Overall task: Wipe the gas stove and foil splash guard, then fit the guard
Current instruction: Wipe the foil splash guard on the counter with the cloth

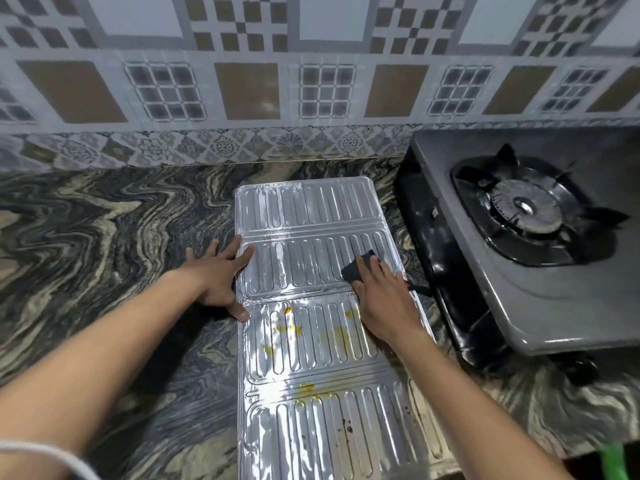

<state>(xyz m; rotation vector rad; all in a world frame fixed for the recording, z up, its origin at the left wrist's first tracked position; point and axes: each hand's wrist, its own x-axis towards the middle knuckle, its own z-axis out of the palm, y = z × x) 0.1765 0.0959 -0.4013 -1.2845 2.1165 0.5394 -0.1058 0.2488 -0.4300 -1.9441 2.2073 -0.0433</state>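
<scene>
Foil guard (311, 271) under right hand (384, 303).

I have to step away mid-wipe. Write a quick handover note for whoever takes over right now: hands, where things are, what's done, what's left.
Left hand: open, flat, pinning the left edge of the foil splash guard.
Right hand: pressing a dark cloth on the guard's second panel from the wall.
Guard lies flat on the counter, left of the gas stove.
Done: the two far panels look clean.
Left: yellow stains and dark spots on the near panels; then fit the guard. Whether the stove has been wiped is unclear.
</scene>
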